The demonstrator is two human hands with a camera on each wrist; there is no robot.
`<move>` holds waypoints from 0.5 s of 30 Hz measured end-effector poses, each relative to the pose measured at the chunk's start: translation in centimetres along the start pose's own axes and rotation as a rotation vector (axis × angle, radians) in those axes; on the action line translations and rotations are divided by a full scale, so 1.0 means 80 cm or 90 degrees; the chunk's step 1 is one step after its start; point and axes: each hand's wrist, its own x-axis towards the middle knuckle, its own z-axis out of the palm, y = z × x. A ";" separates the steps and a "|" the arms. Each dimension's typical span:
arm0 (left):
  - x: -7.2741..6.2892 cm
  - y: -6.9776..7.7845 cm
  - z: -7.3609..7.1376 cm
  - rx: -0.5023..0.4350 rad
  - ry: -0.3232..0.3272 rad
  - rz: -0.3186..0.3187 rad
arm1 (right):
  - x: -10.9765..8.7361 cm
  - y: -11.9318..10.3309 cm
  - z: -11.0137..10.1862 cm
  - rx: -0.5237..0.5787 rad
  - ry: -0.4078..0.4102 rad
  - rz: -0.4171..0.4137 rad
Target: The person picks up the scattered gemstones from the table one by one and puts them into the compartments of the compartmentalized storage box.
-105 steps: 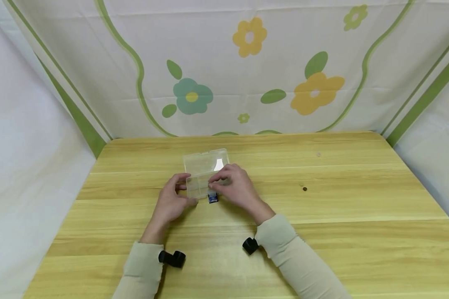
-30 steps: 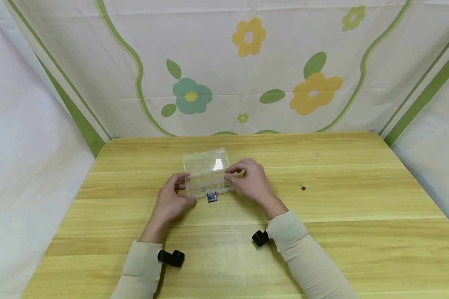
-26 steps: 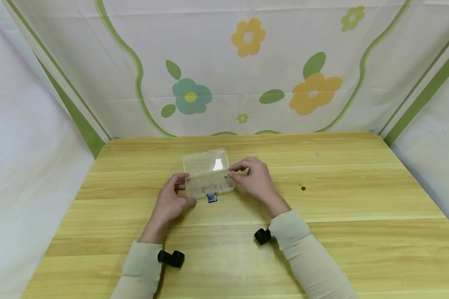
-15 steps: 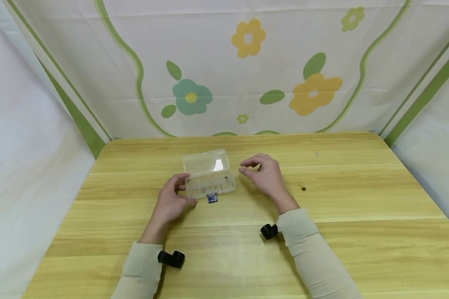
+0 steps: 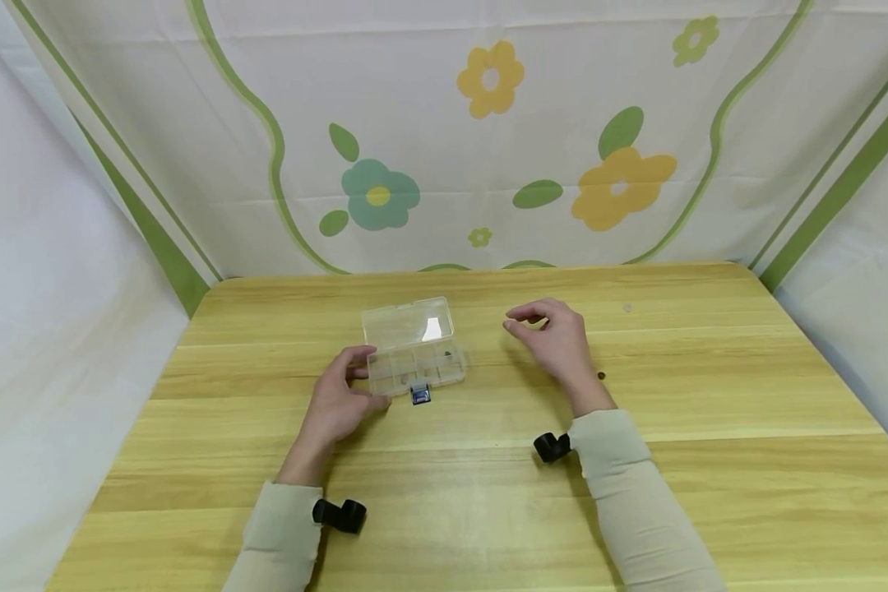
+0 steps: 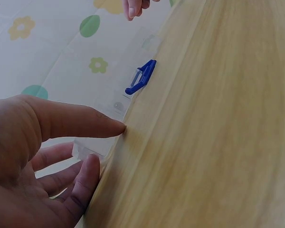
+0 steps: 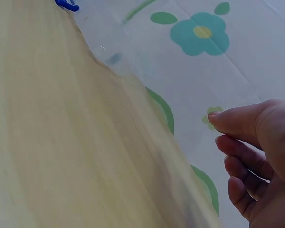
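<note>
A clear plastic compartment box [image 5: 381, 378] stands on the table with its clear lid [image 5: 395, 327] raised at the back. A blue latch [image 5: 420, 395] hangs at its front edge. My left hand [image 5: 340, 399] grips the box's left end, thumb at the front and fingers behind. In the box's right rear compartment lies a small dark green piece [image 5: 447, 355]; a smaller greyish bit [image 6: 118, 105] shows through the wall in the left wrist view. My right hand [image 5: 560, 344] hovers right of the box, fingers loosely bent, thumb apart from the forefinger, nothing between them.
On the wooden table [image 5: 710, 460], a small brown round piece [image 5: 602, 376] lies just right of my right wrist. Farther back sits a small pale round piece [image 5: 626, 307]. A flowered cloth [image 5: 444, 123] hangs behind the table's far edge.
My right hand has left the box and moved right, leaving the dark green piece visible in the right rear compartment. My left hand keeps its hold on the box.
</note>
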 end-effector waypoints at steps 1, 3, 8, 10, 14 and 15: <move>0.000 0.000 0.000 0.000 0.000 0.000 | 0.000 0.002 -0.002 0.000 0.004 0.003; 0.000 0.000 0.000 -0.002 0.000 0.001 | 0.002 0.006 -0.007 -0.006 0.012 0.006; 0.000 0.000 0.000 -0.003 0.000 0.003 | 0.006 0.017 -0.017 -0.027 0.037 0.011; 0.000 0.000 0.000 -0.002 0.000 0.003 | 0.007 0.021 -0.021 -0.027 0.044 0.015; 0.000 0.000 0.000 -0.002 -0.001 0.003 | 0.008 0.030 -0.030 -0.026 0.056 0.032; 0.000 0.000 0.000 -0.002 -0.002 0.003 | 0.008 0.032 -0.033 -0.023 0.058 0.040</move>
